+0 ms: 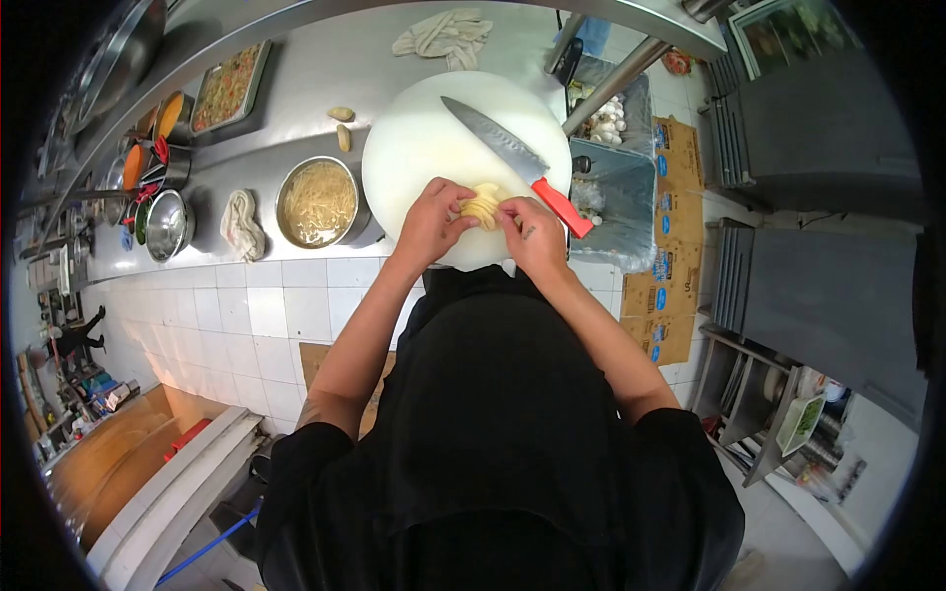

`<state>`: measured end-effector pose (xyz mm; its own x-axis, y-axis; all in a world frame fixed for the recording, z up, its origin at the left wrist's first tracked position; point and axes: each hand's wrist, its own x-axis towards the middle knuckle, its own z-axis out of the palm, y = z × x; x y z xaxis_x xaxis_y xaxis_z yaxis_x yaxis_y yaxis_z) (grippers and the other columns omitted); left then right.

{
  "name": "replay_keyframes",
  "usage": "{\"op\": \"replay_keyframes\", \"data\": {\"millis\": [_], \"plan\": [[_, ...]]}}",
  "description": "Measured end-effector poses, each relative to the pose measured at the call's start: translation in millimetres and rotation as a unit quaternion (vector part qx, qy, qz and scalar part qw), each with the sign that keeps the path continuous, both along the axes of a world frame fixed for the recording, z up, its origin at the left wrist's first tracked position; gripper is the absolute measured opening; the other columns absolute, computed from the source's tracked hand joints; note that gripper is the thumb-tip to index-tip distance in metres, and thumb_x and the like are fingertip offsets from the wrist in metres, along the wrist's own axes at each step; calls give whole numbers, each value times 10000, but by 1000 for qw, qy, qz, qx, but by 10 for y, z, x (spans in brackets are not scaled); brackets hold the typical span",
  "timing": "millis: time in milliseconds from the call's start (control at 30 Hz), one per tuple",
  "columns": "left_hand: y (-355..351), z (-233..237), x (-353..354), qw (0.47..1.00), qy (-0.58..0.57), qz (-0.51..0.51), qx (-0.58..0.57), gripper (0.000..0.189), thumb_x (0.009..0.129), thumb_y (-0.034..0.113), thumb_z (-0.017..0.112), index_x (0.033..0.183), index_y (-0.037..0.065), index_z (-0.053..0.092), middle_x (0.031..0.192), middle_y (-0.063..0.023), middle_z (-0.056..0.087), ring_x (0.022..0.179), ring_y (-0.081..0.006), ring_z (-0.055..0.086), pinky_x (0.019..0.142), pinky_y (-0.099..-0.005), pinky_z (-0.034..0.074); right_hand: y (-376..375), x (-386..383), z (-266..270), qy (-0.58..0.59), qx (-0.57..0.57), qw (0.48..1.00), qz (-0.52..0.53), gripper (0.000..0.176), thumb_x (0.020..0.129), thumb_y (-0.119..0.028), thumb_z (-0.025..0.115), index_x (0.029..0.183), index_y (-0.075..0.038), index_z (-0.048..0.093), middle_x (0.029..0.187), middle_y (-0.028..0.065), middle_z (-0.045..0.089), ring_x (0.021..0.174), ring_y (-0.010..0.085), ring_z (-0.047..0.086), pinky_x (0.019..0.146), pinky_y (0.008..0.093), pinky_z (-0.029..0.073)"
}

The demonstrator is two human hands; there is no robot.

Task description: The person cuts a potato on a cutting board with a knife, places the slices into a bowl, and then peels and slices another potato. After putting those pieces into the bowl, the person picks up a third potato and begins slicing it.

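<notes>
Pale yellow potato slices, overlapping in a small stack, are between my hands over the near half of the round white cutting board. My left hand has its fingers closed on the left side of the slices. On their right side, my right hand pinches them with thumb and fingertips. Lying on the board just beyond my right hand is a chef's knife with a red handle, its blade pointing to the far left. The handle's end sticks out past the board's right edge.
Left of the board stands a metal pot of thin pale strips in liquid. Two small potato-like pieces lie behind it. Cloths, a steel bowl and a food tray are farther left. Lined bins stand at right.
</notes>
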<state>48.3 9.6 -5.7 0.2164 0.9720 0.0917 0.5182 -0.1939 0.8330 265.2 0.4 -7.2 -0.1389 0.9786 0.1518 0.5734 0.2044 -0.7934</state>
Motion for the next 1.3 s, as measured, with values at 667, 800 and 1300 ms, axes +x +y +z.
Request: {"op": "replay_keyframes", "data": {"millis": [667, 800, 1300], "plan": [[-117, -33, -4, 1000, 5, 10, 12, 304, 871, 107, 875, 1124, 61, 711, 1076, -96, 708, 890, -274, 706, 765, -376, 586, 616, -34, 204, -118, -73, 986, 97, 125, 967, -222, 742, 1039, -120, 743, 1075, 93, 724, 1016, 358, 715, 863, 498, 557], [-158, -72, 4, 1000, -12, 17, 24, 305, 869, 93, 879, 1123, 64, 714, 1064, -83, 718, 905, -253, 699, 778, -352, 573, 559, 10, 243, -84, -121, 985, 89, 135, 958, -227, 752, 1010, -103, 739, 1038, 90, 745, 1007, 339, 722, 871, 473, 561], [-147, -89, -47, 999, -10, -8, 41, 286, 864, 123, 891, 1099, 55, 742, 1024, -92, 745, 886, -271, 704, 776, -373, 582, 285, 7, -105, 115, -174, 978, 24, 161, 969, -196, 756, 1023, -44, 759, 960, 130, 796, 801, 277, 763, 725, 396, 573]]}}
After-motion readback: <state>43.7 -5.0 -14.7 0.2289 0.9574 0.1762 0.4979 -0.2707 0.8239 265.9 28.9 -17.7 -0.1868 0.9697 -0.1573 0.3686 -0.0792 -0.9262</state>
